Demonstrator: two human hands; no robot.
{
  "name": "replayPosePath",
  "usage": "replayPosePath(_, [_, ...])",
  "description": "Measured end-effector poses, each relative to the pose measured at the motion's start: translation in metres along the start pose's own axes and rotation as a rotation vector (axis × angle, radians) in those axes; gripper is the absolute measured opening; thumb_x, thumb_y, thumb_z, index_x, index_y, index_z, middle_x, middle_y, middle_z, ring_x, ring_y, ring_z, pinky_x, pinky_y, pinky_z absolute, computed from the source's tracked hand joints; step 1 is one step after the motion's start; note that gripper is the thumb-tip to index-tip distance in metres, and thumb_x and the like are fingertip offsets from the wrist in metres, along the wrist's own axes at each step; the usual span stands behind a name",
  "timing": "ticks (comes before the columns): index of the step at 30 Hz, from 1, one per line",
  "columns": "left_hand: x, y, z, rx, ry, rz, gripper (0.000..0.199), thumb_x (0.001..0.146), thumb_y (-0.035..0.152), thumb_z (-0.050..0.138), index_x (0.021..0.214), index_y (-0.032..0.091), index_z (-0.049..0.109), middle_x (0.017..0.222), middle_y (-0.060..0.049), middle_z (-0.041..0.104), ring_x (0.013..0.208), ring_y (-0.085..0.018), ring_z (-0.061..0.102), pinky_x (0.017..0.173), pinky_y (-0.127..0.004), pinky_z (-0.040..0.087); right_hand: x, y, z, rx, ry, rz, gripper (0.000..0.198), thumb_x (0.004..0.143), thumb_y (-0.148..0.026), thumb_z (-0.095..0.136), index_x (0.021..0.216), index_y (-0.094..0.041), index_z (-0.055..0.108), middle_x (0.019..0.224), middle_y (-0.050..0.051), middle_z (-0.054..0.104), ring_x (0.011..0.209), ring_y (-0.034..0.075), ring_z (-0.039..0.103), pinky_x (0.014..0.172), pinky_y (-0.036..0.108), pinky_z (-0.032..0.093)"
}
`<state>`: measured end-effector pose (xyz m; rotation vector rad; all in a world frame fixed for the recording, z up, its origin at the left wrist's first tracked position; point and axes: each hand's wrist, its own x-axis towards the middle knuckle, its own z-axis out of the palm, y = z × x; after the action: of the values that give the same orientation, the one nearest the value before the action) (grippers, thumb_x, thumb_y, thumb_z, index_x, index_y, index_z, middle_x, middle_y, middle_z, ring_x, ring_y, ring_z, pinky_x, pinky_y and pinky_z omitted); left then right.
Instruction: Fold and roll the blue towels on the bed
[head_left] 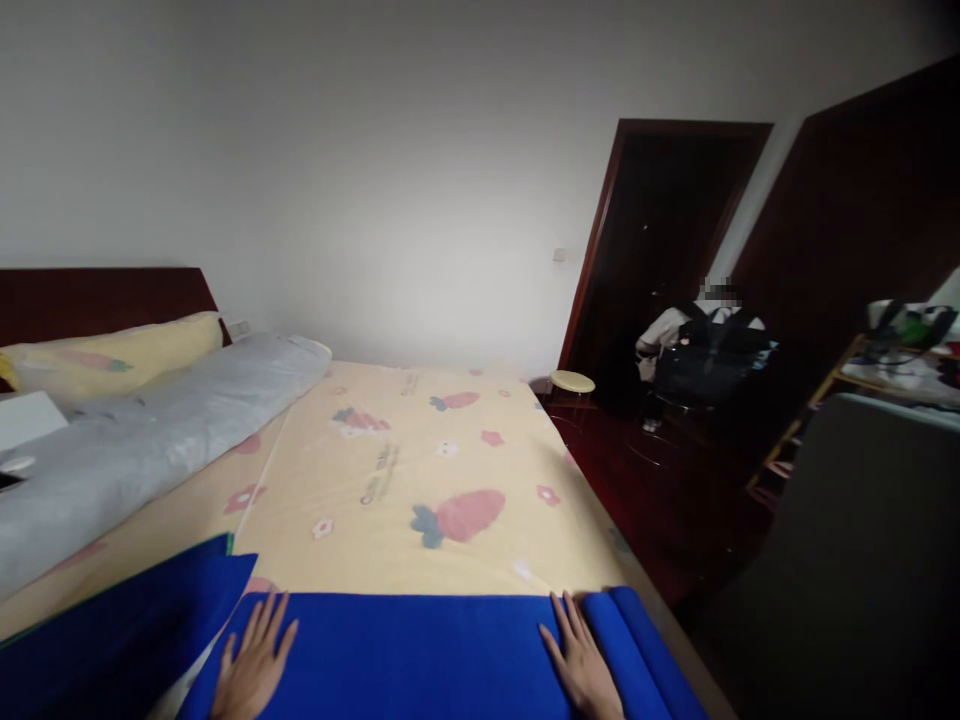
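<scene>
A bright blue cloth (420, 650) lies spread across the near part of the bed, its far edge running nearly straight. My left hand (253, 660) rests flat on the left end of this cloth, fingers spread. On the right, my right hand (581, 655) lies flat on it too, fingers stretched out, beside a rolled or folded blue part (637, 650). Another dark blue piece with a green edge (142, 620) lies to the left of my left hand. Neither hand grips anything. The cloth's near edge is out of view.
The bed's yellow sheet (300, 570) has strawberry-like prints. A grey rolled quilt (172, 420) and yellow pillow (127, 355) lie by the headboard (105, 295). Beyond the bed's right edge are a round stool (572, 383), a seated person (705, 340) and a dark grey panel (847, 560).
</scene>
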<state>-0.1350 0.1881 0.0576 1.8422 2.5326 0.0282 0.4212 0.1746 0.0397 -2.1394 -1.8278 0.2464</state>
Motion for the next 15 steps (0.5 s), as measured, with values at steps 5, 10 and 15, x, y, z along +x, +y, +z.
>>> replayPosePath(5, [0.026,-0.039,0.013,-0.023,0.096,-0.074,0.076,0.084,0.055,0.023,0.152,0.02,0.018,0.161,-0.005,0.019,0.147,-0.019,0.019,0.116,-0.043,0.021,0.007,0.019,0.013,0.045,0.021,0.002,0.081,0.089,-0.065,0.027,0.15,-0.011,0.022,0.159,0.01,0.02,0.146,0.021,0.016,0.12,0.035,0.018])
replayPosePath(10, [0.031,-0.03,-0.01,-0.011,-0.015,-0.073,0.073,0.085,0.051,0.028,0.15,0.018,0.025,0.159,-0.008,0.026,0.146,-0.02,0.023,0.116,-0.044,0.02,0.015,0.007,0.001,-0.076,-0.069,0.046,0.08,0.089,-0.061,0.03,0.149,-0.007,0.024,0.158,0.014,0.02,0.144,0.023,0.021,0.118,0.036,0.023])
replayPosePath(15, [-0.018,0.029,-0.043,-0.006,0.063,0.09,0.071,0.089,0.054,0.022,0.151,0.02,0.017,0.161,-0.002,0.013,0.149,-0.019,0.009,0.119,-0.047,0.008,-0.003,-0.044,-0.004,-0.148,0.058,-0.032,0.073,0.089,-0.054,0.031,0.146,-0.008,0.033,0.153,0.014,0.031,0.143,0.028,0.024,0.119,0.047,0.019])
